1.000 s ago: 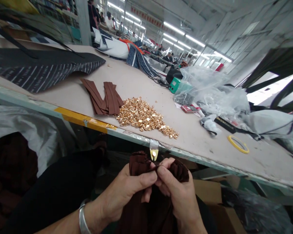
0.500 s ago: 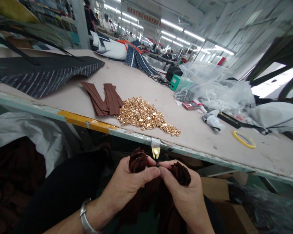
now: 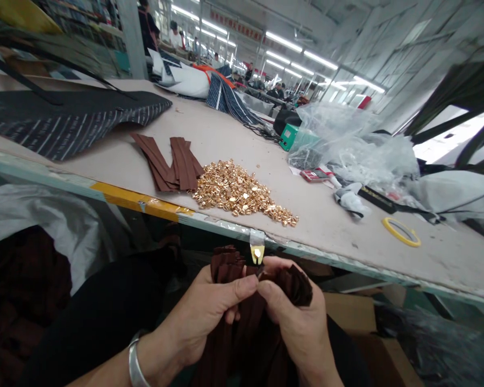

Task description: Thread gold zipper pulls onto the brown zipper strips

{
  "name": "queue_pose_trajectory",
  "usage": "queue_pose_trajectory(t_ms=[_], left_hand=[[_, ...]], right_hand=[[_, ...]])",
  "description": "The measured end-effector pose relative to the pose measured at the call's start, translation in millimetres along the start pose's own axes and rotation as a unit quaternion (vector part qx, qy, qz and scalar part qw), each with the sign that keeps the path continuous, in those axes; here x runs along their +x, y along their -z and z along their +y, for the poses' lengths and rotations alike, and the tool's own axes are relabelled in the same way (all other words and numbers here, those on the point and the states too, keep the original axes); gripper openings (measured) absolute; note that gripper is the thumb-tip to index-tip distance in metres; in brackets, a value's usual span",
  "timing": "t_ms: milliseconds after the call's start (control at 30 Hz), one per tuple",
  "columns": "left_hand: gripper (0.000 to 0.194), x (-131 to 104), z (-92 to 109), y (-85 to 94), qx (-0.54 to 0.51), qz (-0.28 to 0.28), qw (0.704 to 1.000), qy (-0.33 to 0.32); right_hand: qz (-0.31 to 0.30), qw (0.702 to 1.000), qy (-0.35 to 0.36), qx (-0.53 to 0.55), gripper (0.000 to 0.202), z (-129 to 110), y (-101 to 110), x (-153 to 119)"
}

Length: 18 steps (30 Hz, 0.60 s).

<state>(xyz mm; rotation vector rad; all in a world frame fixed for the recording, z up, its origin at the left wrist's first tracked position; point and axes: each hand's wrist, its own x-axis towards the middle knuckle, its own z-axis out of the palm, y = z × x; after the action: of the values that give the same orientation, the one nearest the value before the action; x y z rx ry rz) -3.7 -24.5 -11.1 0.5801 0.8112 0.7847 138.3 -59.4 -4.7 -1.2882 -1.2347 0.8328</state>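
Below the table edge, my left hand [image 3: 212, 303] is closed round a bundle of dark brown fabric strips [image 3: 228, 263], with its thumb pointing right. My right hand [image 3: 300, 322] is closed round a second brown strip bundle [image 3: 294, 285]. The thumbs and fingertips of both hands come close together over a strip between the bundles. Just above them, a yellow forked metal tip [image 3: 257, 253] sticks out from the table edge under clear tape, with a gold piece on it. The strips hang down between my forearms into shadow.
A heap of small gold metal pieces [image 3: 236, 188] lies near the table edge, beside more brown strips [image 3: 181, 164]. Dark striped material [image 3: 76, 121] lies to the left. On the right are clear plastic bags [image 3: 355, 145], a yellow tape roll [image 3: 401, 232] and a green box [image 3: 289, 137].
My left hand has tilted, and its bundle now shows more of the strips' flat faces. The right fingers have lifted nearer the forked tip. A strip between my hands is more visible.
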Motion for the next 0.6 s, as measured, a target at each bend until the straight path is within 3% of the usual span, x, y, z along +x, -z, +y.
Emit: queue_pose_trajectory(t_ms=[133,300,433,600], left_hand=[[0.03,-0.2,1.4,-0.8,-0.038,0.002,0.999,0.012],[0.025,2.2,10.1,-2.8,-0.043,-0.035,0.998,0.0],[0.021,7.3,14.6,-4.2,-0.015,-0.034,0.999,-0.011],[0.023,12.7,16.6,-4.2,-0.006,-0.029,1.0,-0.01]], right_hand=[[-0.016,0.985,-0.125,0.12,0.019,3.0,-4.1,-0.7],[-0.009,0.929,-0.259,0.264,0.031,-0.6,-4.0,4.7],[-0.012,0.909,-0.283,0.306,0.029,-4.6,-4.2,13.5],[-0.026,0.905,-0.277,0.323,0.024,-3.8,-5.1,20.0]])
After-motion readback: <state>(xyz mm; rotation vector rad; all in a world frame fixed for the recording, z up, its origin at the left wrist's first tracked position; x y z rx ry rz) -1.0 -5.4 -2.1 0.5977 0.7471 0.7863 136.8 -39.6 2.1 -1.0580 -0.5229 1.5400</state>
